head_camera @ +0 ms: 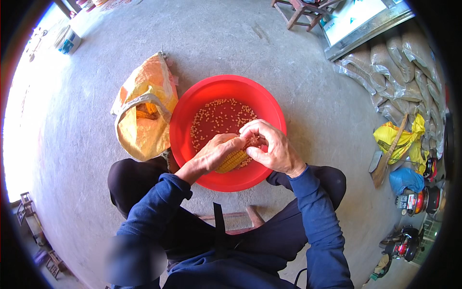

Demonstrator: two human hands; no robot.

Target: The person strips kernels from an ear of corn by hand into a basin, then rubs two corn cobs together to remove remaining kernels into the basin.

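Over a red plastic basin [184,115], my left hand [218,150] grips a yellow corn cob [231,161] that lies tilted under its fingers. The cob's upper end is bare of kernels and looks reddish. My right hand [272,146] curls around that bare end, thumb and fingertips against it. Loose corn kernels [220,112] are scattered over the basin's bottom, thickest along the edge. Left of the basin a yellow-orange woven sack [140,133] lies with its mouth towards me, and corn cobs [147,110] show inside.
The basin stands on a concrete floor [216,43] between my knees. Filled sacks [393,68] are stacked at the right, near a yellow bag [393,135] and a blue bag [406,180]. A wooden stool [299,12] stands at the top, a white bucket [67,39] at upper left.
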